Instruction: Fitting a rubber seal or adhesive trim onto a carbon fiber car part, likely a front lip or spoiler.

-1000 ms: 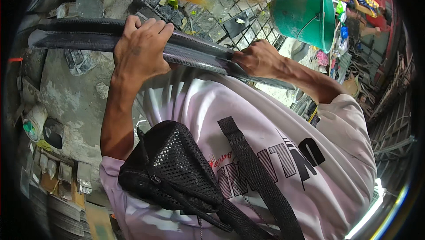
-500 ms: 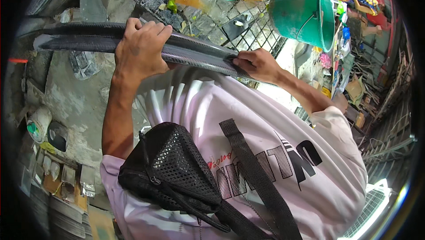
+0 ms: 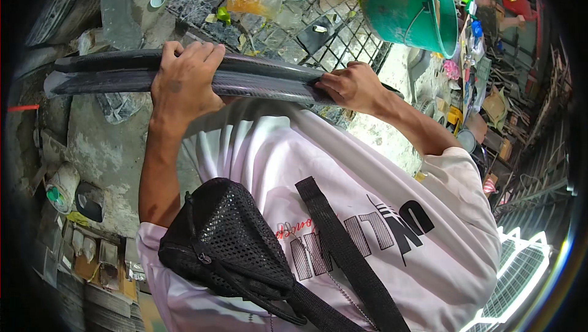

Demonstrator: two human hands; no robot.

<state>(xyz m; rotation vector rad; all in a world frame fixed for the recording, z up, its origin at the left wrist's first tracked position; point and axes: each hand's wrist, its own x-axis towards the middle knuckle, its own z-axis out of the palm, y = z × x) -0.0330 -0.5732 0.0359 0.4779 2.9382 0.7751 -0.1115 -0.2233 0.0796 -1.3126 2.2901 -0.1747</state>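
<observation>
while held crosswise beyond the pale shirt (image 3: 257,142), gripped at two places: a long, slightly curved black strip (image 3: 269,81) with a woven sheen. wrapped by the left hand (image 3: 187,81), fingers bent over the far edge; pinched toward the right end by the right hand (image 3: 352,89), fingertips set against the surface. beneath, a worn grey concrete floor (image 3: 104,154), blotched with pale stains, with crumpled clear plastic (image 3: 119,108) just on the strip's near side. at far left, a curved grey panel (image 3: 119,13), and near it a small pale cup (image 3: 157,0). farther right, a dark, littered metal grid (image 3: 349,38), an orange-filled bottle (image 3: 252,2) and a green bucket (image 3: 395,10). at near left, a whitish tub (image 3: 64,182). along the right, probably scrap wood (image 3: 514,120), blurred in dimness; at near right, a brightly lit lattice (image 3: 520,264).
</observation>
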